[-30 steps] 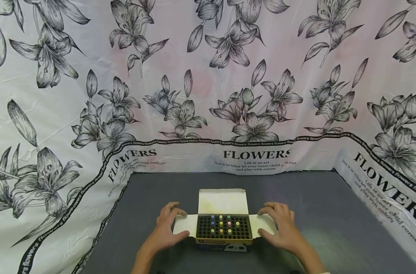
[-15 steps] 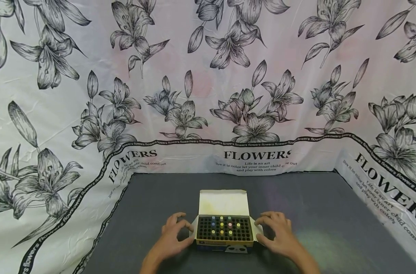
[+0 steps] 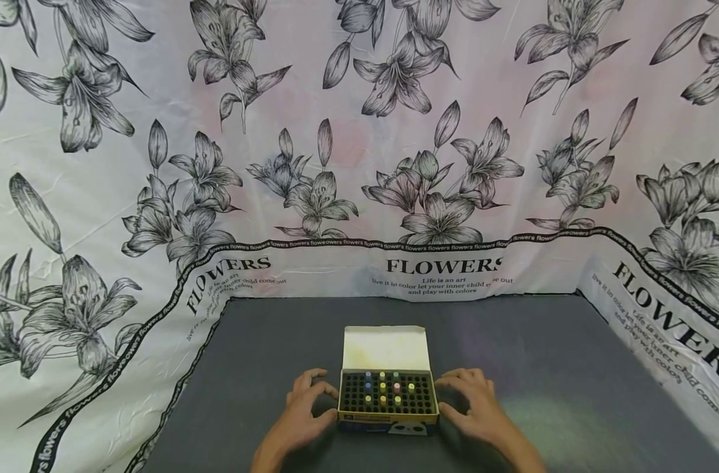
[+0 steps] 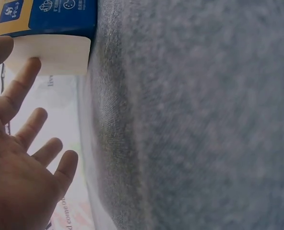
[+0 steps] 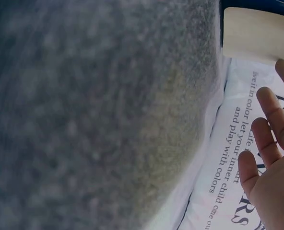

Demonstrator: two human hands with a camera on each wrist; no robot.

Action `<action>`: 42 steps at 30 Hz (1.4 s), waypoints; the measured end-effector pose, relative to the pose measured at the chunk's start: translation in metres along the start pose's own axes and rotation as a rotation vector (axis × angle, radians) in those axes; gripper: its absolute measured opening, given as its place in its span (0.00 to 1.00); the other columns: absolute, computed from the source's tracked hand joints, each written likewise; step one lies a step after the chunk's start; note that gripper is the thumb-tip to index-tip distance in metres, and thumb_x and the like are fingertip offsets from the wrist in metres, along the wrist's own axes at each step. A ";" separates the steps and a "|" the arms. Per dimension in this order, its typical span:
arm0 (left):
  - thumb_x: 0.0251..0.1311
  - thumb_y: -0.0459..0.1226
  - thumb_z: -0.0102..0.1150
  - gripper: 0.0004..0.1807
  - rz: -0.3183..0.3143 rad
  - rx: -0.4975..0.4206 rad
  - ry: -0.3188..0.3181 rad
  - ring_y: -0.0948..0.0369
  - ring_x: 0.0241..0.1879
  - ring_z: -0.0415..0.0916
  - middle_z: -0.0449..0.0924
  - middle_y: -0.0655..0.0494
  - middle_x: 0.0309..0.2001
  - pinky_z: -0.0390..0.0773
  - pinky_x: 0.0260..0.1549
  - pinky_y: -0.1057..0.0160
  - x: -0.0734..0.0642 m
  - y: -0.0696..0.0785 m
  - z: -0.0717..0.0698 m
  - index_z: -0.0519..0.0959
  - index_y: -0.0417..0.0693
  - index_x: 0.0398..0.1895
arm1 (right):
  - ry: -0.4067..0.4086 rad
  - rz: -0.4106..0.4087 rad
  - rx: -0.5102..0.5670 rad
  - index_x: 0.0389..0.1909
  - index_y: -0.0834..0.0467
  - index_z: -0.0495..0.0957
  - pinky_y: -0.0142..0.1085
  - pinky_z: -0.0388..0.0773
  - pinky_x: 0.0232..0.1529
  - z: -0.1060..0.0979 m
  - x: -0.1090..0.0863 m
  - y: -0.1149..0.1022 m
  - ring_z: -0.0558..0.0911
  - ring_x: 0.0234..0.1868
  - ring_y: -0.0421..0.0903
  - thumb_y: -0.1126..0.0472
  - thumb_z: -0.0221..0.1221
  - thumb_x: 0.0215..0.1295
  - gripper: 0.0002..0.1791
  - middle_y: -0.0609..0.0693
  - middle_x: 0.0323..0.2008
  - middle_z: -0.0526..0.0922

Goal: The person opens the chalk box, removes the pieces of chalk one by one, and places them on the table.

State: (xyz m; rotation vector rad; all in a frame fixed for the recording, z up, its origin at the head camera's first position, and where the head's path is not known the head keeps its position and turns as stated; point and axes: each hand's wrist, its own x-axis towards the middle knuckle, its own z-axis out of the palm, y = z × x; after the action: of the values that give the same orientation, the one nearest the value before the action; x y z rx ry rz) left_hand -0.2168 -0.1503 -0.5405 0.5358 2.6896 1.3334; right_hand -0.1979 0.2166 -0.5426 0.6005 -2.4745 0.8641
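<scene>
Table (image 3: 265,341): dark grey; seemingly fuzzy cloth on top, though the wrist views blur it.
Curtain (image 3: 309,98): white with pinkish patches, behind the table and along both sides.
Flowers (image 3: 442,220): black line-drawn, printed across the curtain.
Band (image 3: 359,244): black, wavy, repeating "flowers".
Lettering (image 3: 444,266): "FLOWERS" below the band, smaller lines beneath.

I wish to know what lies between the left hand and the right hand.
An open cardboard box, its lid raised, with coloured pegs standing inside; the head view shows it between the left hand and right hand.
</scene>
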 end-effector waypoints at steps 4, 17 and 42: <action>0.65 0.41 0.63 0.07 -0.009 -0.001 0.007 0.37 0.74 0.49 0.60 0.44 0.73 0.52 0.57 0.30 -0.001 0.001 0.001 0.81 0.63 0.44 | -0.023 0.038 0.024 0.46 0.47 0.85 0.40 0.55 0.42 0.001 -0.001 -0.002 0.69 0.47 0.43 0.60 0.72 0.56 0.16 0.44 0.47 0.83; 0.64 0.39 0.61 0.07 -0.023 0.021 0.029 0.39 0.74 0.53 0.63 0.46 0.72 0.53 0.57 0.33 -0.004 0.002 -0.002 0.82 0.65 0.41 | -0.103 0.177 0.156 0.50 0.46 0.84 0.44 0.58 0.46 -0.006 -0.002 -0.003 0.69 0.49 0.40 0.57 0.70 0.61 0.15 0.43 0.48 0.84; 0.72 0.49 0.57 0.23 0.087 -0.022 0.223 0.47 0.66 0.73 0.77 0.57 0.66 0.74 0.54 0.38 0.030 0.021 0.016 0.73 0.67 0.69 | 0.083 0.080 0.101 0.50 0.49 0.85 0.42 0.52 0.48 -0.014 0.016 -0.005 0.65 0.51 0.37 0.60 0.73 0.54 0.21 0.46 0.51 0.82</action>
State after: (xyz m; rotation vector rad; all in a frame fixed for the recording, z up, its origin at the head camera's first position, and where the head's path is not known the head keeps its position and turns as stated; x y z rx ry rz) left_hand -0.2353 -0.1164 -0.5317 0.5373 2.8524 1.5292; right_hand -0.2046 0.2179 -0.5218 0.4918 -2.4057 1.0284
